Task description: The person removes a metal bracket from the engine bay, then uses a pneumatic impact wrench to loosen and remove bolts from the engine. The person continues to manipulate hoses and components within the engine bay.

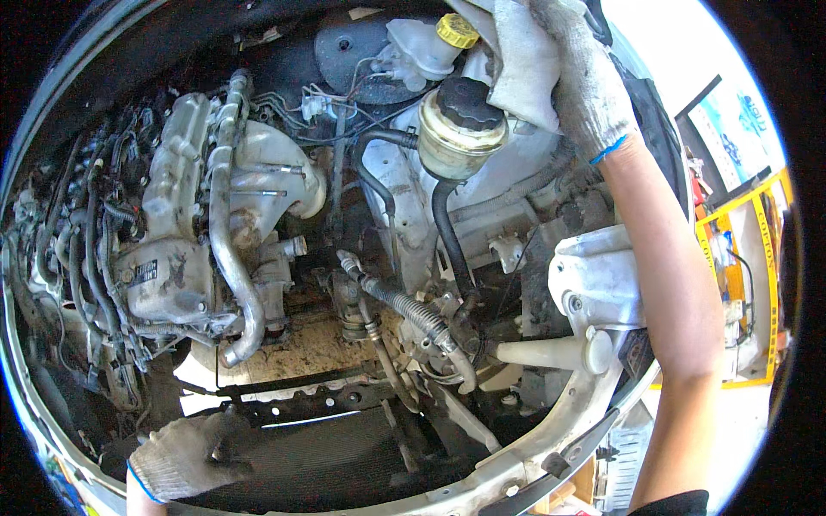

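Observation:
My right hand (594, 82), in a whitish knit glove with a blue cuff edge, reaches up to the far right of an engine bay. It is closed on a light grey rag (527, 73), which hangs beside the black cap (469, 101) of a round, yellowed fluid reservoir (460, 146). At the near left, my left hand (185, 460), in a soiled knit glove, rests at the dark radiator (318, 464). Its thumb and fingers are apart, with nothing seen in them; the fingertips are dark against the radiator.
The engine (172, 258), with its metal pipe (225, 206), fills the left. A yellow-capped reservoir (426, 47) stands at the back. A ribbed hose (404, 305) and a white filler neck (555, 353) lie near the middle right. A yellow rack (770, 284) stands outside the car.

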